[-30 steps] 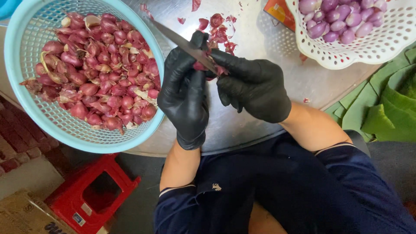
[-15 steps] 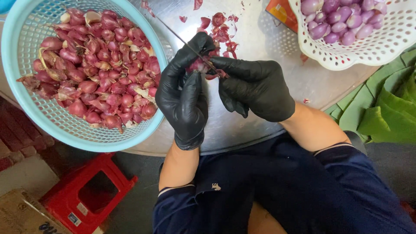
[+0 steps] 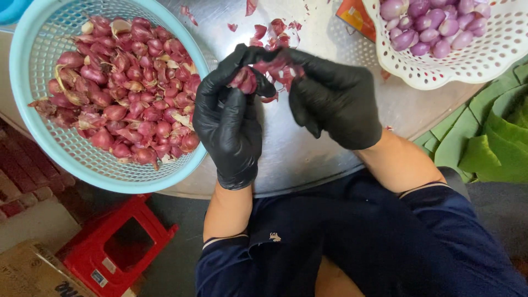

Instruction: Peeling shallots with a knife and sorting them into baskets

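Both my hands wear black gloves and meet over a round metal table point(image 3: 308, 159). My left hand point(image 3: 231, 124) is closed around a red shallot point(image 3: 245, 80), held just above the table. My right hand point(image 3: 335, 99) reaches in from the right, and its fingertips pinch loose red skin point(image 3: 280, 66) at the shallot's top. The knife blade seen earlier does not show now. To the left is a light blue basket point(image 3: 33, 137) heaped with unpeeled shallots point(image 3: 121, 88). A white perforated basket point(image 3: 484, 69) at the upper right holds peeled purple shallots point(image 3: 429, 27).
Red peelings point(image 3: 275, 27) lie scattered on the table beyond my hands. An orange packet point(image 3: 356, 15) sits beside the white basket. Green fabric point(image 3: 489, 137) lies at the right. Below the table's left edge are a red plastic stool point(image 3: 110, 247) and a cardboard box point(image 3: 27, 275).
A second ago a knife blade stuck out up and to the left from between my hands. It has dropped out of sight, and my right fingers have closed onto the shallot's skin.
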